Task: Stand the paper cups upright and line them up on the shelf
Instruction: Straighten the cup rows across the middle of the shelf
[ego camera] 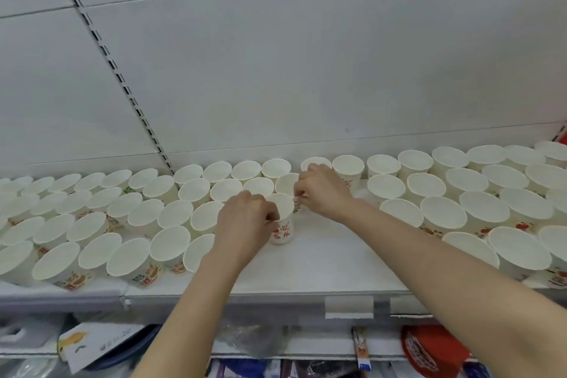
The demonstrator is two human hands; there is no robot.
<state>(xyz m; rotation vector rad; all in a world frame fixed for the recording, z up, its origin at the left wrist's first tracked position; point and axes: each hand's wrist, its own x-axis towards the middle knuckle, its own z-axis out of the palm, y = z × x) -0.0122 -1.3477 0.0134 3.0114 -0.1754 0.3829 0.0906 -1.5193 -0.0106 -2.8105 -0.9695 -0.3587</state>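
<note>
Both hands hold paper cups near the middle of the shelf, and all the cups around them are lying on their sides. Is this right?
Not quite. The head view shows the left hand and right hand each pinching a paper cup mid-shelf, but the surrounding cups stand upright, mouths up.

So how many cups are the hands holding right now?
2: the left hand grips the front cup; the right hand pinches the cup behind. Fingers might hide more.
</note>
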